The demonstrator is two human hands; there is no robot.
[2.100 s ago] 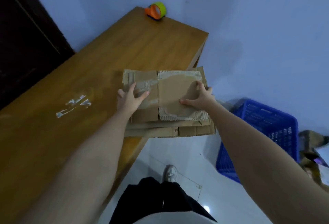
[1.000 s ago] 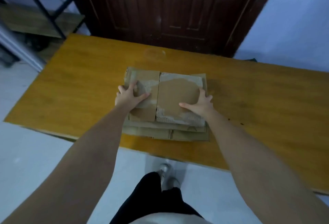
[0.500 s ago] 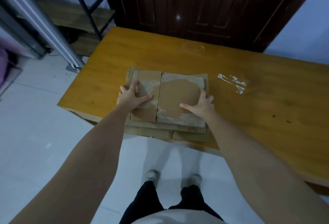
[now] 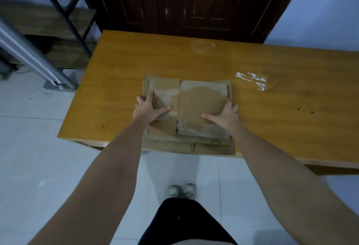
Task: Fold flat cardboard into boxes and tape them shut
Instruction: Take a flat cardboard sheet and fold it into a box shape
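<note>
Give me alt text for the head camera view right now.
Two bare hands, left hand and right hand, grip opposite sides of a stack of flattened cardboard over the near edge of a wooden table. White tape residue marks the tabletop; a dark door stands behind.

Home room; wooden table; panelled door; tiled floor

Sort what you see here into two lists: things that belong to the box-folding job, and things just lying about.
Belongs to the job:
- stack of flat cardboard, gripped at its sides
- left hand
- right hand
- wooden table under the stack

Just lying about:
- white tape residue on the table
- dark door
- metal-framed shelf
</note>
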